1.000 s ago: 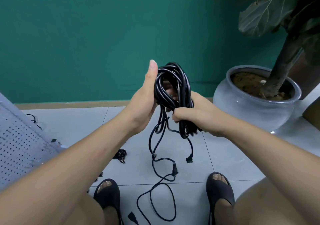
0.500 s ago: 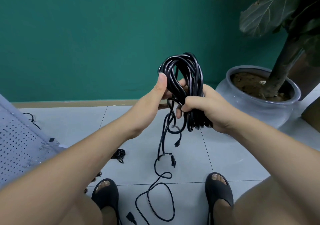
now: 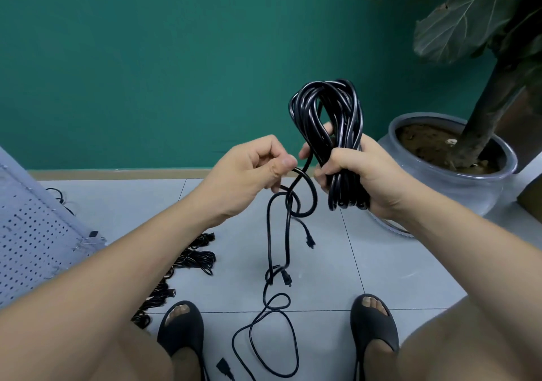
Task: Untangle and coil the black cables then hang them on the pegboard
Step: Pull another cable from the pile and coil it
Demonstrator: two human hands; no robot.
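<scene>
The right hand [image 3: 360, 175] is clenched around the lower half of a coiled black cable [image 3: 331, 110], whose loops stand up above the fist. Just beside it, the left hand [image 3: 249, 175] has its fingers curled, with thumb and forefinger pinching a loose strand [image 3: 305, 193]. That strand runs out of the coil, twists into a loop below both hands and trails down to the tiled floor [image 3: 396, 263]. Below the left forearm, more black cable bundles [image 3: 196, 259] lie on the tiles, with a pale pegboard [image 3: 32, 234] further left. Right of the right hand, a grey plant pot [image 3: 469, 187] stands against a green wall [image 3: 146, 57].
</scene>
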